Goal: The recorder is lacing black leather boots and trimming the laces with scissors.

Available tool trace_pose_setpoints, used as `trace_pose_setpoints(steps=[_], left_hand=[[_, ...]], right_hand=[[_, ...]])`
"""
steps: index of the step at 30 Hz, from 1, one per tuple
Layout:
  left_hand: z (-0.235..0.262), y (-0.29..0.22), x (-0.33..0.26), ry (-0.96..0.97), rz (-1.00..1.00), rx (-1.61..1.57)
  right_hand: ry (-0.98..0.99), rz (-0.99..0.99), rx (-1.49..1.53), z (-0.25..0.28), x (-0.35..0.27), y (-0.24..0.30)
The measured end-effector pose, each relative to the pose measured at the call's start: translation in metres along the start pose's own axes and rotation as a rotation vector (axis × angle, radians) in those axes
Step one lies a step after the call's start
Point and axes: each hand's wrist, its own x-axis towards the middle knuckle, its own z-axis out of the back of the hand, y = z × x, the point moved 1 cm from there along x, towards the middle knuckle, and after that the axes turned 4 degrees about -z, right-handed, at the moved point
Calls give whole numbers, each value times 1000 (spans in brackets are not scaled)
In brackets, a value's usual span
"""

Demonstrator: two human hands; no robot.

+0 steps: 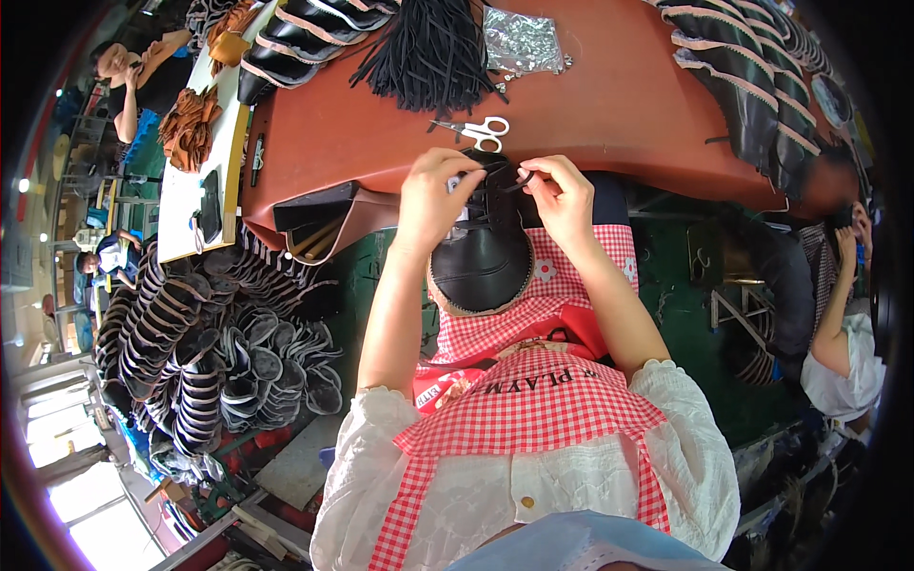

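A black leather shoe upper (pixel 481 269) rests toe toward me on my lap, at the edge of the red-brown table. My left hand (pixel 433 198) is closed, thumb and fingertips pinching at the upper's lacing area; whether a lace end is also between them I cannot tell. To the right of the opening, my right hand (pixel 564 198) pinches a black shoelace (pixel 523 181) between thumb and forefinger. Just beyond the upper, white-handled scissors (pixel 484 131) lie on the table.
A bundle of black laces (pixel 426 59) and a clear bag of small metal pieces (pixel 523 42) lie on the far side of the table (pixel 619 119). Stacked black uppers (pixel 733 95) line the right. More uppers (pixel 205 352) pile up at left. Other people sit on both sides.
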Motion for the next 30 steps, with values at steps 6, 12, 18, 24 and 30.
trace_pose_setpoints(steps=[6, 12, 18, 24, 30], left_hand=[[-19, 22, -6, -26, -157, 157], [-27, 25, -8, -32, -204, 185], [-29, 20, -5, 6, -229, 267], [-30, 16, -4, 18, -250, 312], [-17, 15, -4, -77, -335, 324]], right_hand=[[5, -127, 132, -21, -19, -33], [-30, -47, 111, -28, -24, -33], [-99, 33, 54, -32, -25, -33], [-81, 77, -12, -30, -21, -34], [25, 46, 40, -25, -19, -29]])
